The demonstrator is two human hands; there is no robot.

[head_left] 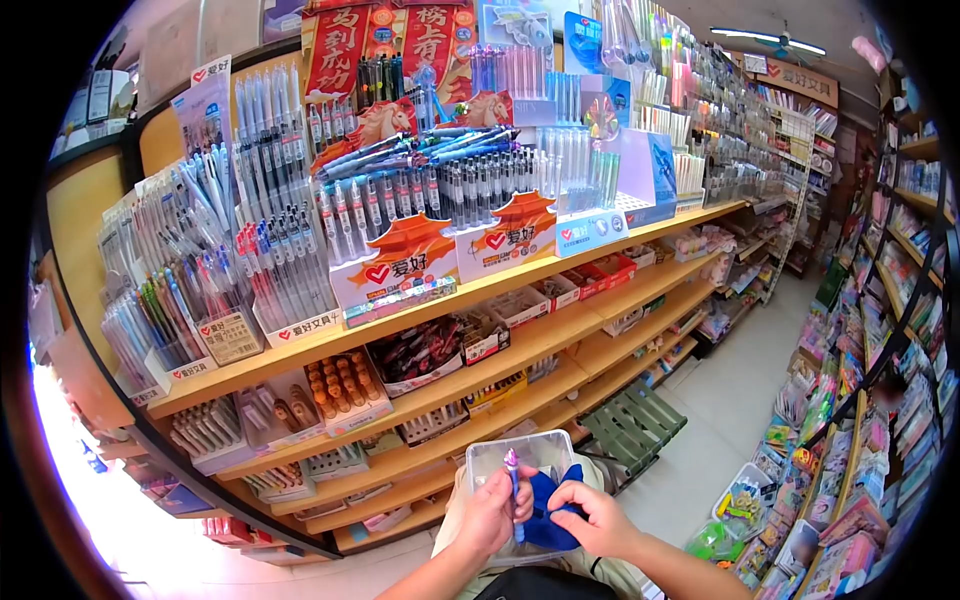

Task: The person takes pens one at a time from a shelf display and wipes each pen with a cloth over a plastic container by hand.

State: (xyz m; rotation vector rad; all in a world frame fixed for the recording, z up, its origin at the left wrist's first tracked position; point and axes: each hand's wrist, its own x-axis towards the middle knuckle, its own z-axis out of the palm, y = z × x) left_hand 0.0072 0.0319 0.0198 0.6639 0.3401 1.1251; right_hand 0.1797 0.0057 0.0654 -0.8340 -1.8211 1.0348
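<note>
My left hand [490,510] is closed around a purple and blue pen [514,480], held upright over a clear plastic container [483,455]. To its right, my right hand [588,515] has its fingers pinched on a dark blue cloth [546,490]. The cloth hangs down into the container, and part of it lies behind my fingers. The container rests at my lap, and its lower part is hidden by my hands.
A curved wooden shelf [480,275] full of boxed pens stands ahead, with lower tiers of boxes. A green folding stool [635,425] is right of the container. Packaged goods [745,500] line the aisle's right side.
</note>
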